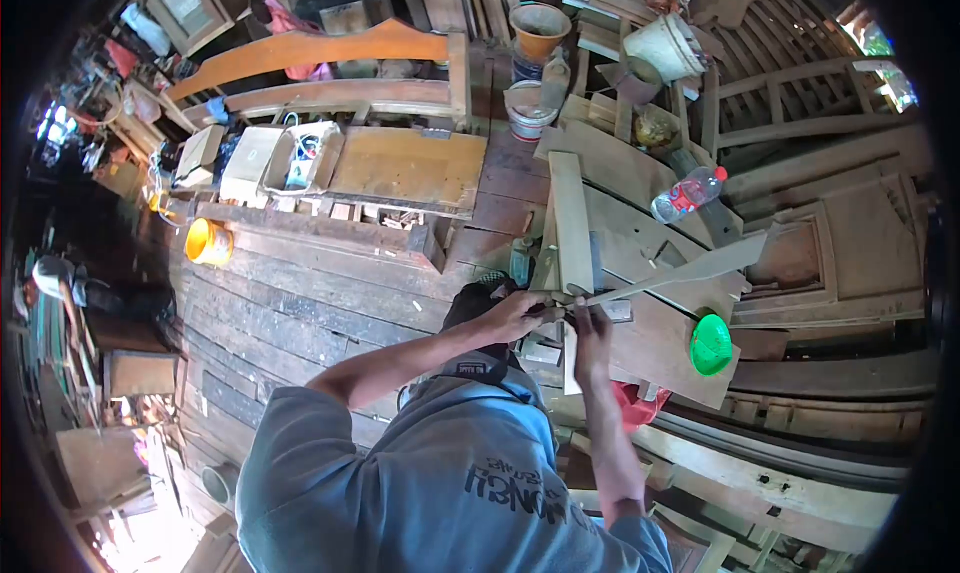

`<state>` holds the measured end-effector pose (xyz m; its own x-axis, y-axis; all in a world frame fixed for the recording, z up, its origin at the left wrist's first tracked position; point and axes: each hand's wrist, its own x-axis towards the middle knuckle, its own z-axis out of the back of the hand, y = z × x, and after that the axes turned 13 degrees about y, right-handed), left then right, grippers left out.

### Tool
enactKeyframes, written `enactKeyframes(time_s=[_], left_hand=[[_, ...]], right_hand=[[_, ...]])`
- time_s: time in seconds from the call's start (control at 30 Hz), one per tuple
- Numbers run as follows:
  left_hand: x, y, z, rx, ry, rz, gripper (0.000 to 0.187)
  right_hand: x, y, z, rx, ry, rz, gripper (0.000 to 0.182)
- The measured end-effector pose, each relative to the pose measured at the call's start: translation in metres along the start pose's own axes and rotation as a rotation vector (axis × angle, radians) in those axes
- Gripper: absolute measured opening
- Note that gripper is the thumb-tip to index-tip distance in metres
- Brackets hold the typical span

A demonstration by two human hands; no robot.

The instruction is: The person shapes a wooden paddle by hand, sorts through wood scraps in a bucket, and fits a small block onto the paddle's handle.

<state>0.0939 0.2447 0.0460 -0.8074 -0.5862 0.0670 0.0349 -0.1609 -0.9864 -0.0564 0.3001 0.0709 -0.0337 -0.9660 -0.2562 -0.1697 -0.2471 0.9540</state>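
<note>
A long, pale strip (680, 273), probably wood, widens toward its far slanted end and slopes above the workbench (650, 343). My right hand (592, 328) is closed on its narrow end. Close beside it, my left hand (515, 316) is closed with fingertips pinched at the bench edge; what lies between them is too small to make out. An upright pale board (572, 223) lies along the bench just beyond both hands. A short grey metal-looking piece (618, 311) sits by my right hand. A dark cap (475, 313) partly covers the area below my left hand.
A plastic bottle (688, 195) and a green bowl (711, 345) rest on the bench. Buckets (540, 33) stand beyond it. Leftward are a low wooden bench (410, 168) with boxes and a yellow pail (208, 242) on the plank floor. Wooden panels (830, 243) lean at right.
</note>
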Motion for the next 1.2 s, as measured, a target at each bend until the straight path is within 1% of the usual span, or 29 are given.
enactKeyframes(time_s=[0.03,0.07,0.1,0.13,0.17,0.2,0.23,0.27,0.3,0.33,0.37,0.4,0.47,0.5,0.53,0.6,0.63,0.67,0.73,0.77,0.8,0.87,0.9,0.93,1.0,1.07,1.13,1.2], left_hand=[[-0.008,0.002,0.000,0.000,-0.013,0.004,0.032],[-0.017,0.003,0.000,0.021,0.006,-0.020,0.032],[-0.027,0.004,0.000,0.041,0.024,-0.043,0.032],[-0.037,0.002,0.004,0.039,0.011,-0.040,0.032],[-0.047,-0.005,0.011,0.074,0.087,0.011,0.032],[-0.056,-0.012,0.017,0.108,0.161,0.062,0.032],[-0.063,-0.019,0.021,0.115,0.204,0.090,0.033],[-0.066,-0.018,0.023,0.113,0.181,0.091,0.033],[-0.068,-0.017,0.023,0.087,0.236,0.113,0.034],[-0.070,-0.015,0.021,0.059,0.294,0.133,0.035],[-0.068,-0.012,0.016,0.077,0.281,0.080,0.036],[-0.066,-0.010,0.009,0.065,0.276,0.085,0.036],[-0.057,-0.005,-0.006,0.089,0.173,0.097,0.036],[-0.051,-0.011,-0.008,0.055,0.207,0.170,0.036],[-0.049,-0.011,-0.010,0.047,0.206,0.163,0.036],[-0.047,-0.014,-0.014,0.013,0.152,0.074,0.035],[-0.050,-0.017,-0.011,0.001,0.170,0.029,0.035],[-0.054,-0.020,-0.007,-0.010,0.175,0.026,0.035],[-0.066,-0.023,0.001,-0.100,0.261,0.114,0.035],[-0.071,-0.017,0.006,-0.126,0.296,0.168,0.037],[-0.074,-0.015,0.011,-0.139,0.290,0.166,0.037],[-0.079,-0.015,0.025,-0.151,0.337,0.228,0.038],[-0.078,-0.021,0.032,-0.154,0.304,0.153,0.038],[-0.076,-0.016,0.031,-0.165,0.291,0.159,0.038],[-0.069,-0.005,0.031,-0.073,0.284,0.155,0.038],[-0.065,-0.004,0.040,-0.110,0.265,0.137,0.037],[-0.069,0.004,0.047,0.044,0.234,0.094,0.038],[-0.082,0.010,0.063,0.062,0.192,0.103,0.041]], right_hand=[[-0.004,0.019,0.000,-0.041,-0.026,-0.062,0.031],[-0.001,0.027,0.008,0.005,-0.053,-0.039,0.034],[0.000,0.047,0.013,0.172,-0.012,0.004,0.033],[0.002,0.060,0.023,0.242,-0.012,0.037,0.027],[0.002,0.069,0.034,0.288,0.025,0.109,0.023],[0.001,0.083,0.036,0.338,-0.033,0.128,0.019],[0.000,0.088,0.041,0.403,-0.027,0.167,0.018],[-0.001,0.089,0.044,0.470,-0.019,0.204,0.016],[-0.004,0.087,0.040,0.463,-0.002,0.193,0.016],[-0.008,0.083,0.036,0.518,0.090,0.208,0.015],[-0.011,0.080,0.031,0.572,0.177,0.222,0.017],[-0.013,0.075,0.018,0.569,0.176,0.208,0.017],[-0.021,0.061,-0.012,0.678,-0.058,0.093,0.019],[-0.023,0.055,-0.017,0.644,0.036,0.116,0.021],[-0.023,0.049,-0.019,0.610,0.135,0.139,0.023],[-0.027,0.041,-0.013,0.594,0.126,0.120,0.026],[-0.028,0.040,-0.006,0.635,0.143,0.146,0.027],[-0.029,0.041,0.002,0.677,0.158,0.173,0.028],[-0.028,0.061,0.017,0.659,0.143,0.217,0.027],[-0.027,0.070,0.024,0.653,0.060,0.250,0.025],[-0.027,0.077,0.032,0.646,-0.020,0.281,0.023],[-0.025,0.086,0.041,0.728,-0.026,0.303,0.024],[-0.024,0.087,0.036,0.722,-0.045,0.292,0.025],[-0.021,0.085,0.029,0.719,-0.040,0.274,0.025],[-0.015,0.078,0.011,0.698,-0.070,0.247,0.025],[-0.005,0.074,-0.006,0.684,-0.022,0.228,0.027],[0.005,0.069,-0.017,0.650,0.027,0.241,0.028],[0.016,0.070,-0.031,0.669,0.026,0.213,0.029]])
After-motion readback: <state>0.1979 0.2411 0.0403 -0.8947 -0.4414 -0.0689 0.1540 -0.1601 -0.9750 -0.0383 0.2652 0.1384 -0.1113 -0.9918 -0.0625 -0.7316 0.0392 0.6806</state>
